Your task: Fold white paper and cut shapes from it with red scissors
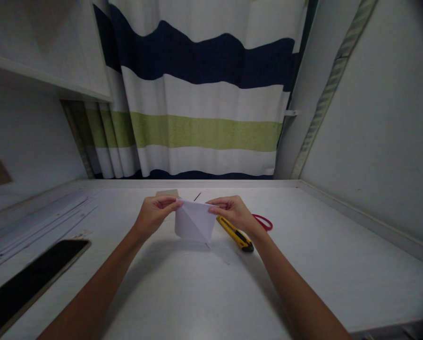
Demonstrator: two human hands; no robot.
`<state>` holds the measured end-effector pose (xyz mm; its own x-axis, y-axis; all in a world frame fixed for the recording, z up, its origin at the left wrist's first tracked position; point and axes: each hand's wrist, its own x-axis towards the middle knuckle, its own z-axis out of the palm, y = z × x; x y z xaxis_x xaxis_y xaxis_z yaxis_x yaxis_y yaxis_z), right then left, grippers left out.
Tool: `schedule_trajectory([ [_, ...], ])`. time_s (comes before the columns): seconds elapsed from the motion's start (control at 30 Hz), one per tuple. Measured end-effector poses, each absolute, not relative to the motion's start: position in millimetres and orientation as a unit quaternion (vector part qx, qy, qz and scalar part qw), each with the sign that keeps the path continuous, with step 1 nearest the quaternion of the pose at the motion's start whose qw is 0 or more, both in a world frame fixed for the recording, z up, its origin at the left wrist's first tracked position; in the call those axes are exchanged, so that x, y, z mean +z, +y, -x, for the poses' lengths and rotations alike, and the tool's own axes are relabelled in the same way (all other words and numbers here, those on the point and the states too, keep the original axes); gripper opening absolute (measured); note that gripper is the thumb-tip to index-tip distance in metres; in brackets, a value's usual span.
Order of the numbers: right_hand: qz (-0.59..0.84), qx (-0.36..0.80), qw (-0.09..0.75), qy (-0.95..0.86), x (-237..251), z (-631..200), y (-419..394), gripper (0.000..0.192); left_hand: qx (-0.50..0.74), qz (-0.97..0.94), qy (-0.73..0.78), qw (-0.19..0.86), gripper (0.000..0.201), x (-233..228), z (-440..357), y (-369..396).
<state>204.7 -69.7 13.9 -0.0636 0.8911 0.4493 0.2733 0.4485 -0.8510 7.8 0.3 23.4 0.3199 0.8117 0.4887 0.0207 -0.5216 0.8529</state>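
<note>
A folded piece of white paper (194, 221) with a diagonal crease hangs above the white desk (332, 255), held up between both hands. My left hand (155, 213) pinches its upper left corner. My right hand (232, 211) pinches its upper right corner. The paper's lower point sits just above the desk surface. A yellow and black utility knife (235, 233) lies on the desk directly under my right wrist.
Red scissor handles (264, 221) lie behind my right wrist. A dark phone (27, 281) rests at the desk's left front. A small brown card (167, 192) lies beyond the hands. A striped curtain (204, 94) hangs behind; walls close both sides.
</note>
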Motion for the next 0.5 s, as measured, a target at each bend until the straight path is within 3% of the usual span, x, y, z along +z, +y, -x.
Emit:
schedule_trajectory([
  [0.5,0.429,0.303,0.534,-0.662,8.8,-207.4,-66.8,0.019,0.484,-0.720,0.302,0.395,0.014,23.6,-8.4,0.2],
])
